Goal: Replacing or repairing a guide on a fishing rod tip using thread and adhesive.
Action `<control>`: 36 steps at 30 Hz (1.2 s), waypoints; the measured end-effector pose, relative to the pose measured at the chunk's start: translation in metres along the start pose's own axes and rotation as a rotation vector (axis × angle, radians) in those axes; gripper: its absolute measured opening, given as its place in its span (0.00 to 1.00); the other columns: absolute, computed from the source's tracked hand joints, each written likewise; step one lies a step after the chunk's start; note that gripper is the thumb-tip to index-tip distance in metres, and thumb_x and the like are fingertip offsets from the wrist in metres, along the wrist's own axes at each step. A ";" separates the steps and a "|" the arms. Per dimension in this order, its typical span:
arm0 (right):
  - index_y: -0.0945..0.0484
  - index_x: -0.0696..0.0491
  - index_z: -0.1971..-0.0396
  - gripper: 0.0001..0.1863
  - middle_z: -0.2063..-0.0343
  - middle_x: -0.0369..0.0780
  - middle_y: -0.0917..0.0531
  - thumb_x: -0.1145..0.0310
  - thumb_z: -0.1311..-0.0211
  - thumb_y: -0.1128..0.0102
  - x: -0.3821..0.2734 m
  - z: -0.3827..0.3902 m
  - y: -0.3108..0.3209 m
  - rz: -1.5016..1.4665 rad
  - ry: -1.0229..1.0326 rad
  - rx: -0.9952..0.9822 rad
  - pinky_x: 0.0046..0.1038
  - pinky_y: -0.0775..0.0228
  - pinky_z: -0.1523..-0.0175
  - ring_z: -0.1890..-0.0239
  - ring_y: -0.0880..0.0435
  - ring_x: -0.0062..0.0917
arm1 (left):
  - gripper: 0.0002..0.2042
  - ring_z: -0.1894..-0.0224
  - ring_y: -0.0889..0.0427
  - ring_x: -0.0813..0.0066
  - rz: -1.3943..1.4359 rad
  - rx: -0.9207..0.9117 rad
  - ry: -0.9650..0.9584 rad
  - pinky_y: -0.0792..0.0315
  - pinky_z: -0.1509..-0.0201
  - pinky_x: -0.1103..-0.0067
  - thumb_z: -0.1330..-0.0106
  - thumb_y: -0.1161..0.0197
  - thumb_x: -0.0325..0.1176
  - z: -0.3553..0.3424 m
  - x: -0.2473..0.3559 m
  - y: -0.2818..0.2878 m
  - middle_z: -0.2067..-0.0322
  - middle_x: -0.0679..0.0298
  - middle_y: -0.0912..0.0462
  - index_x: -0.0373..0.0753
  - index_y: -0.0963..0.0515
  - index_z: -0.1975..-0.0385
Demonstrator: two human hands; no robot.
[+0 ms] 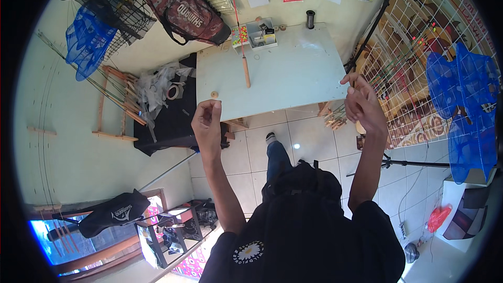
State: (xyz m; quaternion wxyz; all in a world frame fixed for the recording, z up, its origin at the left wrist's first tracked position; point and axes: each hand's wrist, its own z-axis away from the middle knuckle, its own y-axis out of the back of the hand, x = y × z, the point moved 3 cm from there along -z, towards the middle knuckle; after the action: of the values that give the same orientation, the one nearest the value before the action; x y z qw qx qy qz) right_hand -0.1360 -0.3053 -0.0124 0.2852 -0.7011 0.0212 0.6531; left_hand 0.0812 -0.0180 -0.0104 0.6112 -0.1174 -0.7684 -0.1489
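My left hand point(207, 118) is over the near left edge of the light table point(283, 84), thumb and forefinger pinched; I cannot make out what they hold, if anything. Just beyond them lies a small wooden disc point(214, 95). My right hand point(361, 102) is at the table's right edge, forefinger raised and the other fingers curled in, what is in them hidden or too thin to see. A red rod with a wooden handle point(246, 73) lies across the back middle of the table.
An open box point(262, 36) and a black spool point(310, 19) stand at the back. A black-covered surface point(165, 133) with plastic bags adjoins the left. A grid rack point(398, 47) with blue nets point(461, 84) is at the right. A black stand bar point(419, 163) juts out low right.
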 end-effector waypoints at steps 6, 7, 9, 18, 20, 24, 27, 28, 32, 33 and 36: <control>0.35 0.56 0.50 0.21 0.92 0.29 0.35 0.63 0.37 0.40 0.006 -0.003 0.007 -0.133 0.133 -0.040 0.13 0.45 0.84 0.91 0.38 0.10 | 0.08 0.67 0.32 0.88 -0.039 0.097 -0.013 0.38 0.61 0.88 0.31 0.40 0.34 0.000 0.002 0.015 0.71 0.73 0.26 0.34 0.25 0.66; 0.35 0.56 0.50 0.21 0.92 0.28 0.36 0.63 0.37 0.39 -0.001 0.000 0.005 -0.074 0.048 -0.054 0.12 0.45 0.84 0.90 0.38 0.10 | 0.08 0.67 0.32 0.88 -0.041 0.111 -0.003 0.38 0.61 0.88 0.31 0.40 0.34 -0.001 0.001 0.018 0.71 0.73 0.26 0.35 0.25 0.66; 0.35 0.56 0.51 0.22 0.91 0.28 0.36 0.62 0.38 0.39 -0.003 -0.001 0.011 -0.040 0.031 -0.030 0.12 0.46 0.84 0.91 0.39 0.10 | 0.08 0.67 0.32 0.88 -0.059 0.118 0.000 0.38 0.61 0.88 0.31 0.41 0.34 -0.002 0.001 0.021 0.71 0.72 0.26 0.35 0.25 0.66; 0.32 0.55 0.52 0.21 0.87 0.29 0.33 0.62 0.40 0.36 -0.004 0.006 0.029 -0.004 0.217 0.020 0.13 0.49 0.85 0.90 0.38 0.09 | 0.07 0.72 0.39 0.87 -0.007 0.189 -0.012 0.44 0.68 0.87 0.31 0.43 0.33 -0.006 0.005 0.033 0.75 0.74 0.34 0.37 0.27 0.65; 0.31 0.54 0.52 0.21 0.86 0.29 0.33 0.62 0.41 0.36 -0.015 0.012 0.024 -0.044 0.164 -0.021 0.13 0.50 0.85 0.89 0.38 0.08 | 0.07 0.73 0.39 0.87 -0.009 0.188 -0.008 0.44 0.68 0.87 0.31 0.43 0.34 -0.007 0.005 0.035 0.75 0.74 0.34 0.37 0.27 0.65; 0.30 0.54 0.51 0.22 0.84 0.31 0.27 0.63 0.41 0.35 -0.017 0.015 0.038 0.126 0.078 0.234 0.13 0.54 0.85 0.87 0.37 0.06 | 0.07 0.72 0.38 0.87 0.010 0.162 0.008 0.43 0.67 0.87 0.31 0.43 0.34 -0.008 0.006 0.029 0.74 0.73 0.33 0.37 0.27 0.65; 0.28 0.55 0.53 0.18 0.81 0.33 0.23 0.65 0.41 0.36 -0.017 0.016 0.040 0.330 0.042 0.210 0.14 0.49 0.80 0.85 0.35 0.07 | 0.07 0.66 0.33 0.90 -0.002 0.132 0.009 0.37 0.60 0.89 0.29 0.45 0.33 -0.009 0.002 0.036 0.70 0.73 0.28 0.36 0.27 0.63; 0.25 0.56 0.58 0.15 0.80 0.34 0.21 0.66 0.41 0.36 -0.016 0.017 0.041 0.445 0.018 0.173 0.15 0.44 0.76 0.83 0.32 0.08 | 0.07 0.67 0.34 0.90 -0.013 0.138 0.008 0.38 0.61 0.89 0.29 0.45 0.33 -0.010 0.002 0.037 0.70 0.73 0.29 0.36 0.27 0.63; 0.21 0.56 0.77 0.10 0.83 0.34 0.22 0.65 0.42 0.36 -0.019 0.025 0.049 0.661 -0.112 0.130 0.19 0.33 0.61 0.71 0.21 0.16 | 0.06 0.69 0.36 0.90 -0.034 0.141 0.008 0.40 0.63 0.89 0.29 0.46 0.33 -0.011 0.004 0.040 0.71 0.74 0.31 0.37 0.27 0.62; 0.21 0.56 0.77 0.10 0.83 0.34 0.22 0.65 0.42 0.36 -0.018 0.028 0.056 0.661 -0.111 0.132 0.19 0.33 0.61 0.71 0.21 0.16 | 0.06 0.69 0.36 0.90 -0.034 0.139 0.008 0.40 0.63 0.89 0.29 0.46 0.33 -0.011 0.005 0.041 0.71 0.74 0.31 0.37 0.27 0.62; 0.26 0.54 0.85 0.16 0.84 0.34 0.24 0.64 0.40 0.36 -0.008 0.033 0.074 0.476 0.060 0.149 0.21 0.31 0.55 0.65 0.20 0.20 | 0.09 0.71 0.38 0.86 0.029 0.174 0.001 0.42 0.66 0.87 0.29 0.44 0.37 -0.011 0.003 0.043 0.74 0.72 0.33 0.37 0.28 0.63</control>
State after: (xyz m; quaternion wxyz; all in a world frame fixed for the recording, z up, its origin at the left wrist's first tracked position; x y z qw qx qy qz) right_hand -0.1971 -0.3555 -0.0317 0.1737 -0.6726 0.2421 0.6774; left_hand 0.1056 0.0178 -0.0013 0.6215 -0.0751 -0.7764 -0.0728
